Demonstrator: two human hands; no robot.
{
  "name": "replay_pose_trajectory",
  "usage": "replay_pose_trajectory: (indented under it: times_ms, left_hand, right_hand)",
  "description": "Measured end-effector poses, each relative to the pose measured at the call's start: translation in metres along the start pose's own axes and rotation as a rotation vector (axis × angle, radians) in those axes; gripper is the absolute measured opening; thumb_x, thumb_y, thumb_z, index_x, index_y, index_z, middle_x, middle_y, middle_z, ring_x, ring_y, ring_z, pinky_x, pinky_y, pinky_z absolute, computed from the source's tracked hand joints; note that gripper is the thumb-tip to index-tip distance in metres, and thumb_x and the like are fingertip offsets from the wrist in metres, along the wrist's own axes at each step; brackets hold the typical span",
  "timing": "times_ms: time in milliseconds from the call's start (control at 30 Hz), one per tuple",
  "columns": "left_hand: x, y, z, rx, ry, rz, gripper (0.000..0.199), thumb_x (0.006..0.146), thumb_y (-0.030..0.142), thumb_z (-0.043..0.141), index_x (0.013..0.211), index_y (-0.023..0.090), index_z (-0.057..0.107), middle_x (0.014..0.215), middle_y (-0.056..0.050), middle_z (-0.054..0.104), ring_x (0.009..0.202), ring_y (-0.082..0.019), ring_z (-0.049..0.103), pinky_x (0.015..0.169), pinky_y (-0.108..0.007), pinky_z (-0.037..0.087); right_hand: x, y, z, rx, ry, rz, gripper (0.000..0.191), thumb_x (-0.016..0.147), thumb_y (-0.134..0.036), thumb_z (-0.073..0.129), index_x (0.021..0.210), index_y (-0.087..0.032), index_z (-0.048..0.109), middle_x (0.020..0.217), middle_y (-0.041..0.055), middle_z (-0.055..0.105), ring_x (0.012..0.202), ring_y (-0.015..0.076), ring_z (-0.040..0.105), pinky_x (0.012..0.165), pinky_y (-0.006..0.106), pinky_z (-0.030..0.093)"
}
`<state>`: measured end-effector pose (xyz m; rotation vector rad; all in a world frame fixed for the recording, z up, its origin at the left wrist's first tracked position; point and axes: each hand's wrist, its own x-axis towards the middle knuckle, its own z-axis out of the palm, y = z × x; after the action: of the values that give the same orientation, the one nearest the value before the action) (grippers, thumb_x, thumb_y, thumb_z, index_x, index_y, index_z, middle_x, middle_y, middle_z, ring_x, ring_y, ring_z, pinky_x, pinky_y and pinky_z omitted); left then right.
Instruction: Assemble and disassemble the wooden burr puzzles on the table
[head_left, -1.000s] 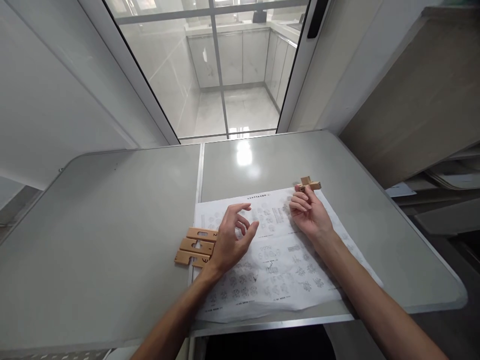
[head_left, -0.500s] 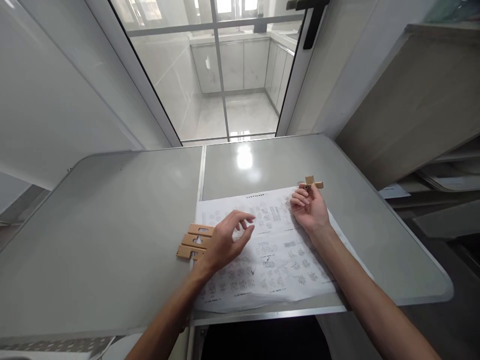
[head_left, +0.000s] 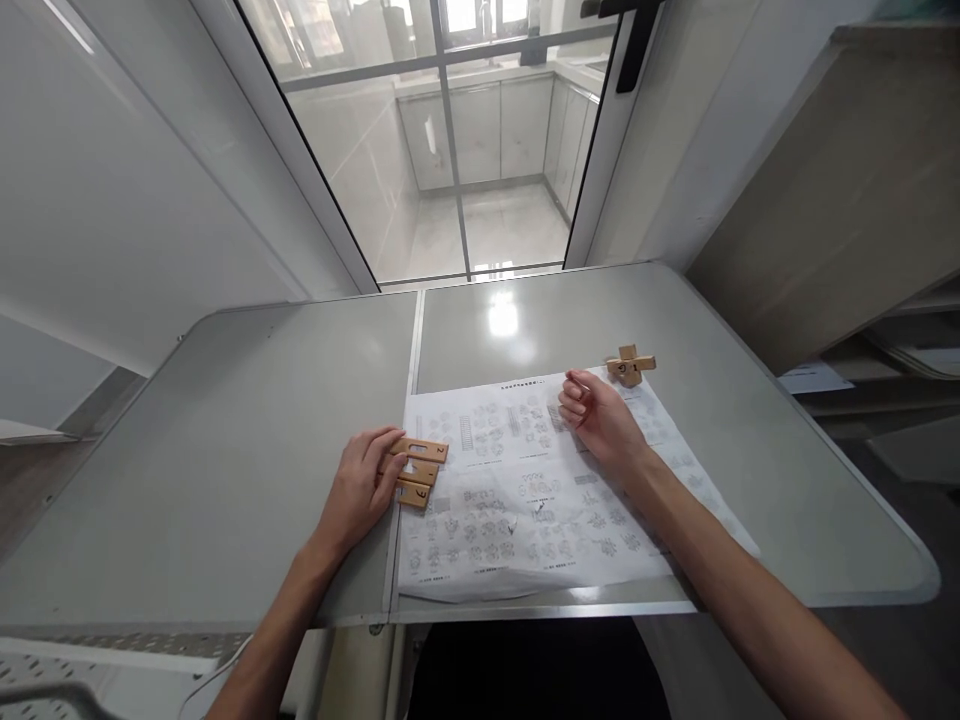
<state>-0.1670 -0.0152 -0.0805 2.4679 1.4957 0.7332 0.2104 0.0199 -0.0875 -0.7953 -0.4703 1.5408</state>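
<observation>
Surface (head_left: 187, 480), grey and metal-edged, spans the view. At its left, we find the left hand (head_left: 356, 490), its thumb and fingers over the left ends of three notched wooden slats. Whether this grip is pinching them or merely resting there, we cannot tell. From far to near we read the slat marked 2 (head_left: 430, 453), the slat marked 1 (head_left: 424, 473) and the slat marked 3 (head_left: 411, 495), stacked side by side across the left edge of a printed sheet (head_left: 517, 545). We note small diagrams in rows over the sheet, and slight creasing along its near edge. Over its right half we observe the right hand (head_left: 604, 425), fingers curled in, this grip closed with nothing visible inside. Just beyond it, at the sheet's far right corner, we record a cross-shaped wooden block assembly (head_left: 630, 367), apart from the fingers. Rightmost, beyond the surface, we see loaded shelving (head_left: 892, 380).
</observation>
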Motion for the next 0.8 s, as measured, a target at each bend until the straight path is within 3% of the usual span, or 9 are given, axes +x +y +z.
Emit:
replay_pose_trajectory:
  times_ms: [300,667,800]
  left_hand:
    - [0.019,0.013,0.025,0.078,-0.043,0.0,0.029,0.11,0.038,0.048,0.128,0.02,0.062,0.13,-0.014,0.06,0.12,-0.031,0.059,0.107,-0.052,0.051]
    - [0.066,0.085,0.086,0.072,-0.046,0.044,0.027,0.105,0.038,0.054,0.121,0.017,0.059,0.119,-0.015,0.057,0.107,-0.031,0.058,0.095,-0.048,0.052]
    - [0.082,0.095,0.095,0.068,-0.058,0.015,0.024,0.102,0.042,0.059,0.108,0.019,0.059,0.106,-0.012,0.059,0.096,-0.03,0.057,0.087,-0.047,0.051]
  right_hand:
    - [-0.009,0.012,0.011,-0.43,-0.077,-0.012,0.034,0.086,-0.049,0.086,0.085,-0.021,0.069,0.071,-0.0036,0.058,0.06,0.0106,0.048,0.057,0.025,0.043]
    - [-0.007,0.021,0.009,-0.68,-0.183,-0.07,0.037,0.093,-0.057,0.076,0.09,-0.022,0.066,0.066,-0.0047,0.058,0.057,0.0134,0.052,0.059,0.029,0.044]
    - [-0.009,0.023,0.011,-0.785,-0.204,-0.135,0.033,0.096,-0.055,0.071,0.09,-0.022,0.065,0.066,-0.0043,0.06,0.059,0.0144,0.054,0.06,0.029,0.045]
